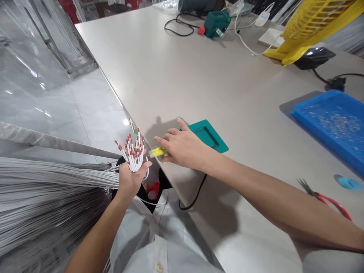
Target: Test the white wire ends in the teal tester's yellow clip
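My left hand (131, 182) is closed around an upright bundle of white wires (135, 161) with dark red tips. The wires trail away to the left. My right hand (184, 146) reaches across the table edge, its thumb and forefinger on either side of a slim yellow piece (157, 152). The end of this piece points at the bundle, close to a single wire by my left thumb. The other right fingers spread above a flat teal device (209, 134), whose left part the hand hides. I cannot see how the yellow piece and the device join.
A blue tray (335, 125) of small clear pieces lies at the right, near red-handled pliers (332, 201) and a light-blue ring (349, 183). Behind stand a yellow fan (315, 28) and a green motor unit (217, 23) with cords. A black cord (196, 199) hangs over the near edge.
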{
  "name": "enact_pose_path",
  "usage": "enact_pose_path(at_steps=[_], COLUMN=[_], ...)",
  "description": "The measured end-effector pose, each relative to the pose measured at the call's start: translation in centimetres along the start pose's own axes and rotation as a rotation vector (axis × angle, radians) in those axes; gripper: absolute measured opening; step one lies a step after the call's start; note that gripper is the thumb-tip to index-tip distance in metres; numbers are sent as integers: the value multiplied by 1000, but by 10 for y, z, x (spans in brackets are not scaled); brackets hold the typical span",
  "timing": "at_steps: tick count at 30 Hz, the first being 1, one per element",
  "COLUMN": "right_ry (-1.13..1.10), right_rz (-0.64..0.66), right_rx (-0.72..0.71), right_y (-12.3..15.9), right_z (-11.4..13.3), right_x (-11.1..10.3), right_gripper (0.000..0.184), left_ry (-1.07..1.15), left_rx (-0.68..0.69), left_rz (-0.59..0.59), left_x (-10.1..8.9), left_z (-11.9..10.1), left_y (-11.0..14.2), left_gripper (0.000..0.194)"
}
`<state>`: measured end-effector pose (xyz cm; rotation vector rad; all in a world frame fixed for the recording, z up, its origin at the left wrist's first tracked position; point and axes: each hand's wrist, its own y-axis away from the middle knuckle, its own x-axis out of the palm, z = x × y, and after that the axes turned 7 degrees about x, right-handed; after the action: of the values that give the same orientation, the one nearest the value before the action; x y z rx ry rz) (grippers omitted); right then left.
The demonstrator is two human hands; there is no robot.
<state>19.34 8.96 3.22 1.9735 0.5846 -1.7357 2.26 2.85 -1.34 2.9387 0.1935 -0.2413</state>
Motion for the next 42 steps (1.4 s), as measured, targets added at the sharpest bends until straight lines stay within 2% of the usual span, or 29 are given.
enact_pose_path(at_steps=[3,5,8,11,15,17,19,21,23,25,27,30,35,38,42], right_ry=[-22,-76,-267,-597,-1221,-1520,-1745,-1887,-1997,-2118,-2209,-2136,-1663,-1485,-1403], right_rz=[0,-54,-211,-297,-218,-180,-196,-208,-144,-73,-60,-162,-354,-381,-383], right_rx=[12,1,-26,63,182,186,180,189,212,286,371,370,219,180,189], right_y=[0,4,14,24,23,18,14,11,11,12,12,12,13,13,15], right_z=[0,3,18,41,67,75,82,87,90,90,86,78,74,80,84], right_x=[-4,-7,-9,1,21,30,36,39,40,41,41,39,30,26,24], right_gripper=[61,62,47,30,23,20,16,11,9,12,17,19,9,8,8], left_ry=[21,33,55,147,244,316,387,424,424,400,365,305,200,176,188], left_rx=[-1,-14,-20,-12,-18,-10,-13,-28,-48,-85,-140,-180,-119,-101,-75], left_rz=[-14,-40,-61,2,27,49,81,101,119,144,157,150,126,151,165], left_x=[-4,-8,-17,-28,-38,-39,-39,-39,-40,-42,-43,-44,-43,-38,-31], left_z=[-3,-6,-12,-14,-7,-2,1,4,5,8,13,20,20,15,9], left_y=[4,7,13,18,25,27,30,32,34,36,39,40,38,37,36], left_gripper=[42,39,24,15,13,11,10,10,11,13,18,25,21,18,18])
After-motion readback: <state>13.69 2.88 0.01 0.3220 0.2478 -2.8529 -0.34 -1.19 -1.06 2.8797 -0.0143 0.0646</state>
